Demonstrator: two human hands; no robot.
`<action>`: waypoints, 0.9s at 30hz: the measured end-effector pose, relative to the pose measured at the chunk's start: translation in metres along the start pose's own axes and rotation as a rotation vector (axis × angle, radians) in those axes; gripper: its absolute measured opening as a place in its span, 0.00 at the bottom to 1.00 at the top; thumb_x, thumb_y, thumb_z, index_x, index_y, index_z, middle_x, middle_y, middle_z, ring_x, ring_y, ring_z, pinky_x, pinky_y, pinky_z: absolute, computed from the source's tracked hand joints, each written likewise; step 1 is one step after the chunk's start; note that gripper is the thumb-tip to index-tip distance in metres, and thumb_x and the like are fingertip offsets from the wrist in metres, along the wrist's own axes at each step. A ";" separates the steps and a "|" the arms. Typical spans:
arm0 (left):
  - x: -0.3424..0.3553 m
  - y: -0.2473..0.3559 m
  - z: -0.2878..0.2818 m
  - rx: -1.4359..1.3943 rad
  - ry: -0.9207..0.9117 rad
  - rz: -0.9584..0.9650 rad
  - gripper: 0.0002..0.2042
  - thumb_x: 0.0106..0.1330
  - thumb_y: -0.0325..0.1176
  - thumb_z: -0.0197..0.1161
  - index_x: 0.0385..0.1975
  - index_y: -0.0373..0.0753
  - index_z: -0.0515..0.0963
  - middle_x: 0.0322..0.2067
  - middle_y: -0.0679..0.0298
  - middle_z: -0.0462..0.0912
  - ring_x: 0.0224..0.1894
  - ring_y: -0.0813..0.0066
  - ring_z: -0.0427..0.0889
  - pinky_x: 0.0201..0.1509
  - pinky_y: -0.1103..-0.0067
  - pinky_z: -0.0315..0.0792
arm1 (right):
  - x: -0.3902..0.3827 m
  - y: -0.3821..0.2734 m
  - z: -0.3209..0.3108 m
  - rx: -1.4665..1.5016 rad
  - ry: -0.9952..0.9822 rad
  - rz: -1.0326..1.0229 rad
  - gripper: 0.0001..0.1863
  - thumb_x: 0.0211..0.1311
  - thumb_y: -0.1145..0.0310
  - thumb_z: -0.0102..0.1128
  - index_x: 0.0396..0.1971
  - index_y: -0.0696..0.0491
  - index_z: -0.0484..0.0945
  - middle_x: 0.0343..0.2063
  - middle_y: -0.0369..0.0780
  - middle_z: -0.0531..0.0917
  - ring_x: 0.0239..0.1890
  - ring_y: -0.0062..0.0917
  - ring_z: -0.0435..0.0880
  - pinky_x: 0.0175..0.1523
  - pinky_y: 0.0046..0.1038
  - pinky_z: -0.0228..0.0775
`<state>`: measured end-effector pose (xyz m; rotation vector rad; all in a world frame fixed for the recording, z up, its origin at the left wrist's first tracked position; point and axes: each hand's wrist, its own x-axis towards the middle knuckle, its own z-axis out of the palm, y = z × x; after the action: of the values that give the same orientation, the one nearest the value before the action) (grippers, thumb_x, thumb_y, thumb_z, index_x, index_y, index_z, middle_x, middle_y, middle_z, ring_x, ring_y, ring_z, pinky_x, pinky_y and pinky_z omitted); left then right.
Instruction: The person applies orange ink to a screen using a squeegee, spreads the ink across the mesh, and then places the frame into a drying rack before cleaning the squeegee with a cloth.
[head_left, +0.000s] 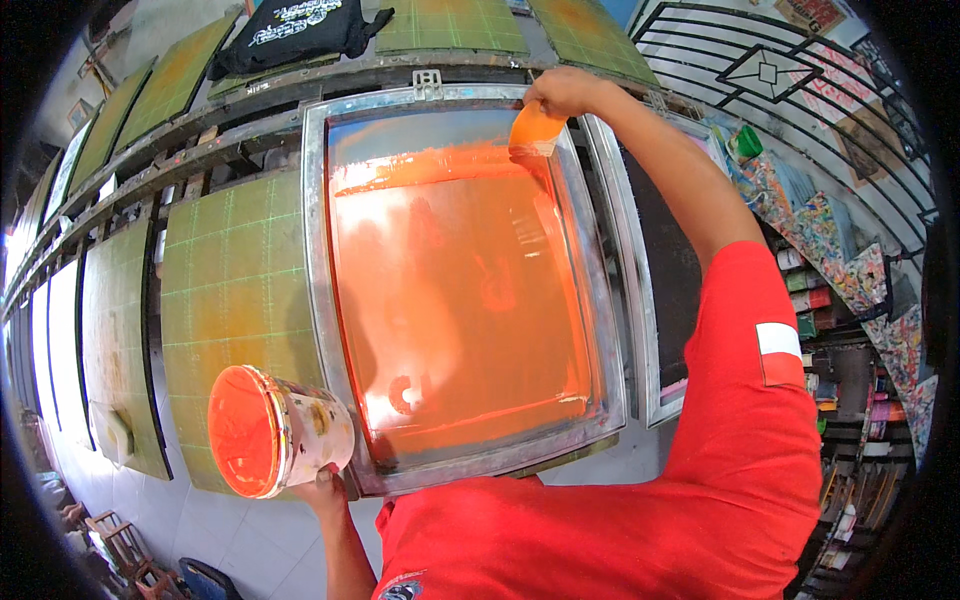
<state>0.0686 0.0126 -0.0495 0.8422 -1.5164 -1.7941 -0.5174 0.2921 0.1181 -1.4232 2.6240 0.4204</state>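
A silkscreen frame (pixel 315 250) with metal sides lies in front of me, its mesh (pixel 450 290) coated with orange ink. A thicker, glossy band of ink runs along the far end. My right hand (pixel 568 92) is at the far right corner, closed round a flat orange ink scraper (pixel 537 128), whose edge is down at the ink. At the near left, my left hand (pixel 322 488) supports a white, stained ink bucket (pixel 320 435) tilted to the left. Orange ink shows in its mouth. Most of that hand's fingers are hidden behind the bucket.
Olive-green printing boards (pixel 235 270) with grid lines stand left and beyond. A folded black T-shirt (pixel 300 35) lies on the far left one. Another screen frame (pixel 640 300) sits close on the right. Ink containers (pixel 808 298) line a rack there, below a black metal grille (pixel 770 70).
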 end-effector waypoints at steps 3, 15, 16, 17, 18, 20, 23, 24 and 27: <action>-0.006 -0.004 0.002 0.018 0.013 -0.010 0.44 0.44 0.55 0.68 0.57 0.37 0.56 0.49 0.65 0.66 0.40 0.77 0.70 0.37 0.83 0.68 | 0.001 0.000 -0.001 -0.010 -0.041 -0.025 0.11 0.44 0.72 0.53 0.32 0.49 0.77 0.27 0.43 0.79 0.34 0.40 0.77 0.38 0.39 0.68; 0.000 0.011 0.020 -0.045 -0.048 -0.025 0.47 0.44 0.54 0.70 0.57 0.31 0.54 0.52 0.57 0.64 0.52 0.63 0.70 0.53 0.69 0.68 | -0.002 0.001 0.010 -0.013 0.022 -0.153 0.05 0.39 0.74 0.54 0.22 0.52 0.72 0.21 0.44 0.77 0.29 0.43 0.77 0.31 0.41 0.65; 0.000 0.010 0.020 -0.049 -0.044 -0.029 0.46 0.44 0.54 0.70 0.57 0.31 0.54 0.52 0.57 0.64 0.52 0.63 0.70 0.53 0.70 0.68 | -0.003 0.001 0.011 -0.005 0.003 -0.141 0.05 0.39 0.74 0.55 0.22 0.52 0.72 0.21 0.44 0.77 0.29 0.42 0.77 0.31 0.41 0.65; -0.001 0.009 0.019 -0.053 -0.041 -0.034 0.46 0.44 0.54 0.70 0.57 0.31 0.54 0.52 0.57 0.64 0.52 0.63 0.70 0.53 0.70 0.68 | -0.004 0.001 0.013 -0.004 0.006 -0.156 0.05 0.39 0.74 0.55 0.22 0.52 0.72 0.21 0.44 0.77 0.29 0.42 0.77 0.31 0.41 0.65; -0.001 0.008 0.017 -0.042 -0.041 -0.051 0.46 0.44 0.53 0.70 0.57 0.31 0.54 0.52 0.57 0.64 0.52 0.64 0.69 0.53 0.70 0.68 | -0.005 0.002 0.012 -0.006 0.010 -0.172 0.05 0.39 0.74 0.55 0.22 0.51 0.72 0.21 0.44 0.77 0.29 0.42 0.77 0.31 0.41 0.65; -0.001 0.008 0.013 -0.032 -0.039 -0.066 0.46 0.44 0.52 0.70 0.57 0.31 0.54 0.53 0.57 0.64 0.53 0.64 0.69 0.53 0.70 0.68 | -0.005 0.002 0.012 -0.017 0.028 -0.193 0.05 0.39 0.74 0.55 0.22 0.51 0.72 0.21 0.44 0.77 0.29 0.42 0.77 0.31 0.41 0.65; -0.002 0.011 0.020 -0.069 -0.027 -0.014 0.45 0.45 0.51 0.71 0.57 0.31 0.54 0.53 0.57 0.64 0.53 0.64 0.69 0.54 0.70 0.68 | -0.003 0.002 0.013 -0.021 0.049 -0.182 0.05 0.40 0.73 0.55 0.22 0.51 0.72 0.21 0.44 0.77 0.29 0.42 0.76 0.31 0.41 0.64; -0.003 0.012 0.020 -0.069 -0.033 -0.020 0.45 0.45 0.50 0.71 0.57 0.31 0.54 0.53 0.57 0.64 0.53 0.64 0.69 0.54 0.70 0.68 | -0.002 0.002 0.014 -0.003 0.039 -0.168 0.05 0.40 0.73 0.54 0.22 0.51 0.72 0.21 0.45 0.77 0.29 0.42 0.76 0.31 0.41 0.64; -0.006 0.014 0.020 -0.094 -0.045 -0.023 0.45 0.45 0.49 0.71 0.58 0.31 0.54 0.54 0.57 0.64 0.53 0.63 0.69 0.55 0.69 0.67 | -0.001 0.004 0.015 0.031 0.017 -0.168 0.04 0.41 0.73 0.53 0.22 0.52 0.72 0.21 0.45 0.77 0.29 0.43 0.76 0.31 0.41 0.65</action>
<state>0.0571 0.0271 -0.0329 0.7813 -1.4439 -1.8964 -0.5207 0.3001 0.1046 -1.6277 2.4858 0.3474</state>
